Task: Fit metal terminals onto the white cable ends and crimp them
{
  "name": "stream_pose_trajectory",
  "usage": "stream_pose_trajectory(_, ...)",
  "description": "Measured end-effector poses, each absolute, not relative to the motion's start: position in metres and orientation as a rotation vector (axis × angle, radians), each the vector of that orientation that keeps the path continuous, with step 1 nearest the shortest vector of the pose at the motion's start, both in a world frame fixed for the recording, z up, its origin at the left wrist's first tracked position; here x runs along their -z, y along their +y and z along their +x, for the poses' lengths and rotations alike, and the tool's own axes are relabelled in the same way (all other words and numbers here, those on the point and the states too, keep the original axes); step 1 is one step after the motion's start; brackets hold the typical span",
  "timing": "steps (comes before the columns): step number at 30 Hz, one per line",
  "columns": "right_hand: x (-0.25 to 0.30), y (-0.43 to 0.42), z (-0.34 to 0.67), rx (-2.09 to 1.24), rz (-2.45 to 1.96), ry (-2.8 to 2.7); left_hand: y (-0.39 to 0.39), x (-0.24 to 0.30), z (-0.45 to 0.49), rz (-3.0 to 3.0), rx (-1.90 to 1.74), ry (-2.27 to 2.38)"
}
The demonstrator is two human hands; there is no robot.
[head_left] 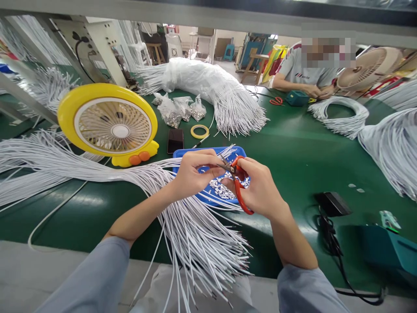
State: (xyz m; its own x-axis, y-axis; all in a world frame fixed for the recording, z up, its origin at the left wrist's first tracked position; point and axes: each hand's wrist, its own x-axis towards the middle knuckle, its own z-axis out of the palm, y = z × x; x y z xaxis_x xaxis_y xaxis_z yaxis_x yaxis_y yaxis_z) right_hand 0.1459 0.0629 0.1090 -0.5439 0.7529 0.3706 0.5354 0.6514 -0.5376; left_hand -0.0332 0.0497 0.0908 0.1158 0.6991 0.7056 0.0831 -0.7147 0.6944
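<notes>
My right hand (pixel 260 187) is closed around a pair of red-handled scissors (pixel 241 198), their dark blades pointing left toward my other hand. My left hand (pixel 197 171) pinches thumb and fingers together right at the blade tips; what sits between them is too small and covered to make out. Beneath both hands lies a blue tray (pixel 177 153) of small shiny metal pieces (pixel 223 190). A thick bundle of white wires (pixel 192 230) runs under my left forearm, its dark-tipped ends fanning over the table's front edge.
On the green table (pixel 293 161) stand a yellow fan (pixel 107 124), a phone (pixel 175 141), a tape roll (pixel 200 131), bags of metal pieces (pixel 172 115) and a plastic-wrapped wire bundle (pixel 208 82). A black adapter (pixel 332 204) and a green device (pixel 387 250) lie right. A co-worker (pixel 306 78) sits opposite.
</notes>
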Motion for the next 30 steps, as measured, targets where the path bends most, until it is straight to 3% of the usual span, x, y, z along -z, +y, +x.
stream_pose_trajectory(8,-0.108,0.085,0.159,-0.546,-1.252,-2.162,0.049,-0.096,-0.051,1.422,-1.612,0.609)
stream_pose_trajectory(13,-0.104,0.083,0.156,-0.893,-0.858,-1.756,0.042,-0.097,-0.042,1.486,-1.543,0.649)
stream_pose_trajectory(17,-0.104,0.066,0.147,-0.986,-0.655,-1.659,0.039,-0.093,-0.027,1.551,-1.466,0.704)
stream_pose_trajectory(30,-0.107,0.059,0.143,-1.024,-0.723,-1.633,0.044,-0.083,-0.021,1.586,-1.410,0.714)
